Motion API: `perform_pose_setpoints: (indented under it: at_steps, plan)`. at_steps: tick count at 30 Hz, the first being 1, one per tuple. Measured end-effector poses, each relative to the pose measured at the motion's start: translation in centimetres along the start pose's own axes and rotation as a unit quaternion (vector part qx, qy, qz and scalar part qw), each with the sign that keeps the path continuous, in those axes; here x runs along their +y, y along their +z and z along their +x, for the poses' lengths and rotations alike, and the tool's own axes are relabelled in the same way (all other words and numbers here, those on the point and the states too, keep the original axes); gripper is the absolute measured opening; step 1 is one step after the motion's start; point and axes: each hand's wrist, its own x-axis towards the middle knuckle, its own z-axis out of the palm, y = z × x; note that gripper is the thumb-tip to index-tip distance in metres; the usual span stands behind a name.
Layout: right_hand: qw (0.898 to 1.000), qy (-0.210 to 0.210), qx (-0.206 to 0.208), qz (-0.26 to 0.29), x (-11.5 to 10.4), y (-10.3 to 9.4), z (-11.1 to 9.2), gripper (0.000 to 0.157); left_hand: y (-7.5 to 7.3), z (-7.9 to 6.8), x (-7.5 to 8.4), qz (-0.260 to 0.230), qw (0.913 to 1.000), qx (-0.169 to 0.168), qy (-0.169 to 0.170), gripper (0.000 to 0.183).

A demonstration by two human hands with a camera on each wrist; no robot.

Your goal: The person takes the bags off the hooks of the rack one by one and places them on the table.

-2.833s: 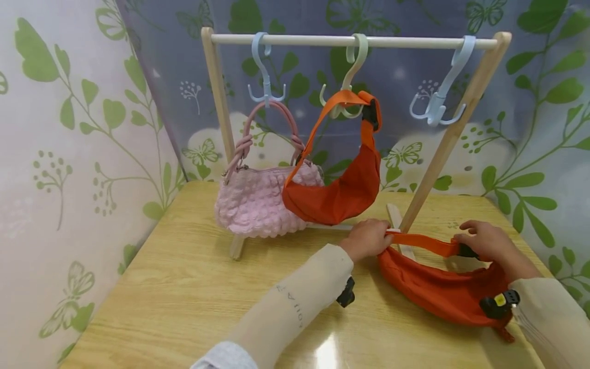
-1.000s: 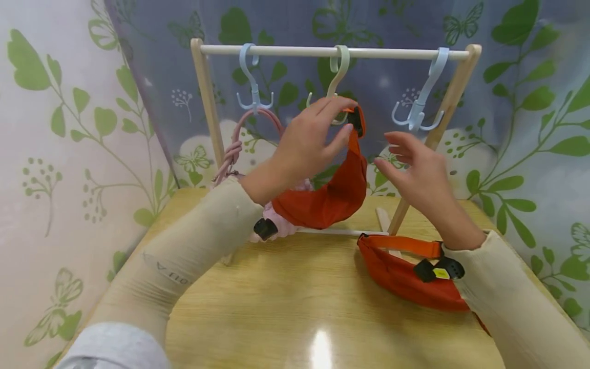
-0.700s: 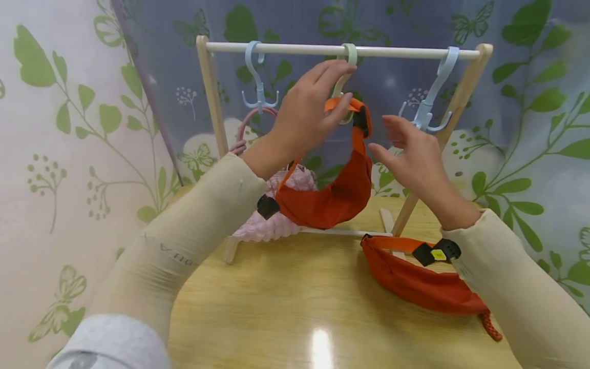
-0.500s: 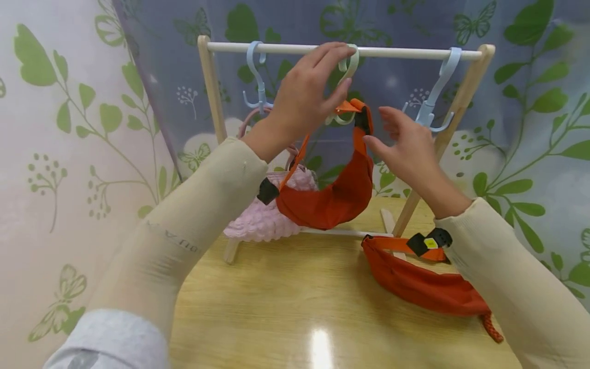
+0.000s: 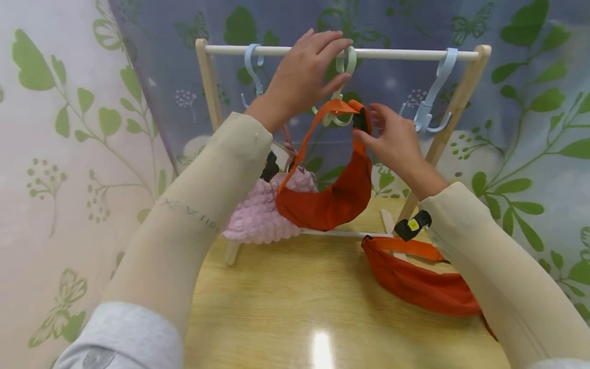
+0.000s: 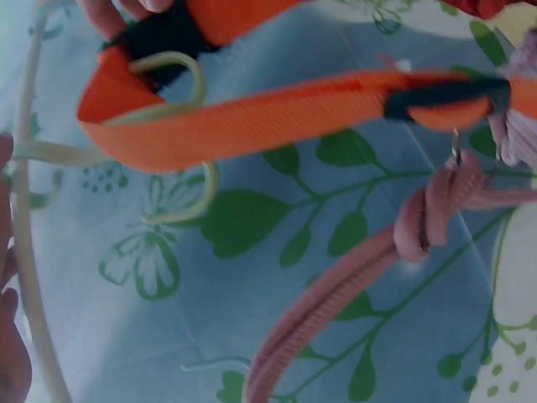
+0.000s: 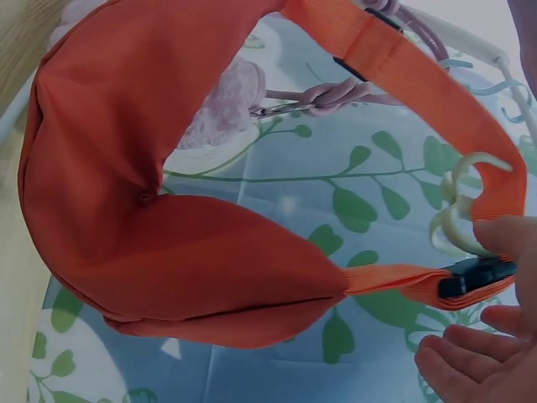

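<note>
An orange-red waist bag (image 5: 329, 205) hangs by its strap from a pale green hook hanger (image 5: 352, 62) at the middle of the rack's rail (image 5: 401, 54). My left hand (image 5: 304, 66) is raised at the rail, fingers and thumb apart at the hanger's top. Beside the strap's black buckle (image 5: 361, 121) is my right hand (image 5: 392, 136). In the right wrist view its thumb (image 7: 503, 235) overlaps the strap by the buckle (image 7: 478, 277), and its fingers extend loosely below. Left of the bag a pink puffy handbag (image 5: 267, 218) hangs, partly hidden by my left arm.
Another orange-red waist bag (image 5: 424, 287) lies on the wooden table (image 5: 276, 307), partly under my right forearm. A blue hook hanger (image 5: 426, 110) hangs with nothing on it near the right post (image 5: 461, 102). Another blue hanger (image 5: 251, 66) hangs at the left.
Both hands have left the waist bag on the table and risen to the hanging one. My left hand then climbs from its strap to the hanger's top; my right hand moves left to the buckle.
</note>
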Motion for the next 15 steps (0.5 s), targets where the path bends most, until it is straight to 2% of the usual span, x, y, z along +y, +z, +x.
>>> perform_pose_setpoints:
  at_steps: [4,7,10,15]
  plan:
    - [1.0,-0.008,0.002,0.014,0.1,1.0,0.6,0.061,0.0,-0.1,-0.9,0.015,0.9998,-0.01,-0.011,0.056]
    - [1.0,-0.007,0.009,0.019,0.1,1.7,0.9,0.058,0.1,0.0,-1.4,0.012,0.9999,-0.004,-0.002,0.057]
    - [1.0,-0.004,0.02,0.022,0.1,2.2,1.0,0.055,0.1,0.4,-1.7,0.004,0.9999,-0.011,0.01,0.058]
    - [0.999,0.0,0.044,0.024,0.1,2.9,0.9,0.048,0.4,0.9,-1.4,-0.02,0.9986,-0.043,0.022,0.054]
